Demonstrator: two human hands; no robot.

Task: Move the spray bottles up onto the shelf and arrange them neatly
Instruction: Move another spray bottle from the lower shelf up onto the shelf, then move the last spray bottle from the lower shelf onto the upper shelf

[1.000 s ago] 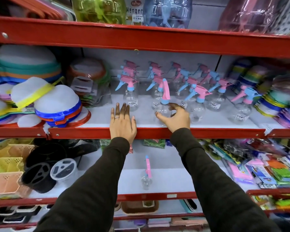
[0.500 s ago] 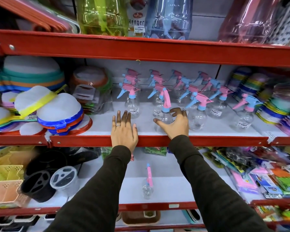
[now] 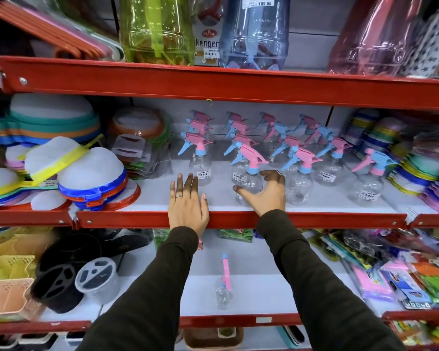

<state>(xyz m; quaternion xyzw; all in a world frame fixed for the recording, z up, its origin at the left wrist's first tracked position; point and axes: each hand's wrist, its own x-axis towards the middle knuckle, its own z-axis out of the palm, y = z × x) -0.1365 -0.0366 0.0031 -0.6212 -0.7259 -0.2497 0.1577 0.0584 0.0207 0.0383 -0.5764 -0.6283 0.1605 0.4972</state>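
- Left hand [image 3: 188,202] flat, fingers spread, resting empty on the red-edged shelf [image 3: 314,220].
- Right hand [image 3: 265,192] cupped around front clear spray bottle [image 3: 250,178], standing upright among the rows.
- One spray bottle [image 3: 223,287] alone on lower shelf.

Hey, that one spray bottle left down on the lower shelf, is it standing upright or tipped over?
Upright. The lone spray bottle stands on its base on the lower shelf, pink-and-blue trigger head on top.
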